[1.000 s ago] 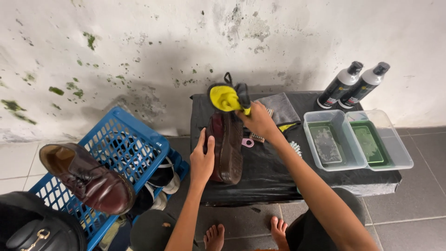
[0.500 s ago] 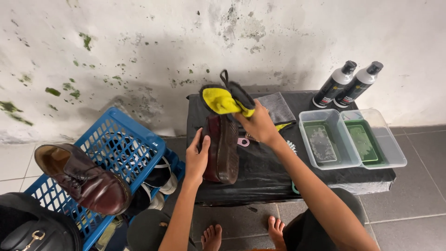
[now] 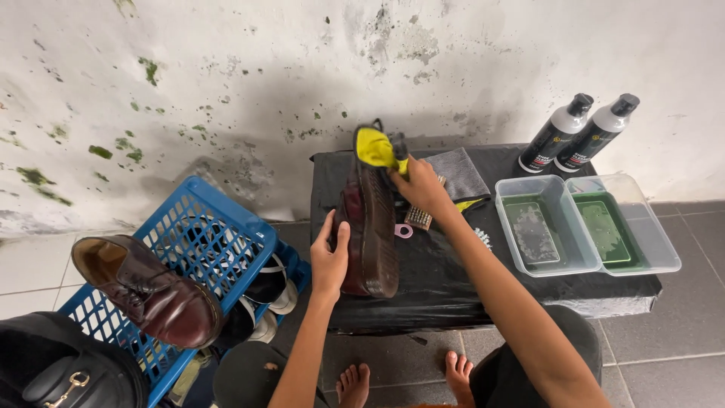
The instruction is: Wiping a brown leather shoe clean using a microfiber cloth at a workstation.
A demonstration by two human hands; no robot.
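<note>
A dark maroon leather shoe [image 3: 370, 234] lies on its side on the black-covered table [image 3: 445, 279], sole turned towards me. My left hand [image 3: 330, 258] grips its toe end at the near left. My right hand [image 3: 419, 189] presses a yellow cloth [image 3: 375, 149] against the heel end at the far side. A small brush [image 3: 420, 217] and a pink ring [image 3: 403, 230] lie just right of the shoe.
A grey cloth [image 3: 461, 174] lies behind my right hand. Two clear tubs [image 3: 585, 223] with green pads stand at the right, two bottles [image 3: 578, 132] behind them. A blue crate [image 3: 192, 264] holds a second brown shoe [image 3: 147, 291]. A black bag [image 3: 64, 366] sits bottom left.
The shoe has been turned further onto its side, sole facing me. My right hand has moved the yellow cloth along the heel end. My left hand slid down to the toe.
</note>
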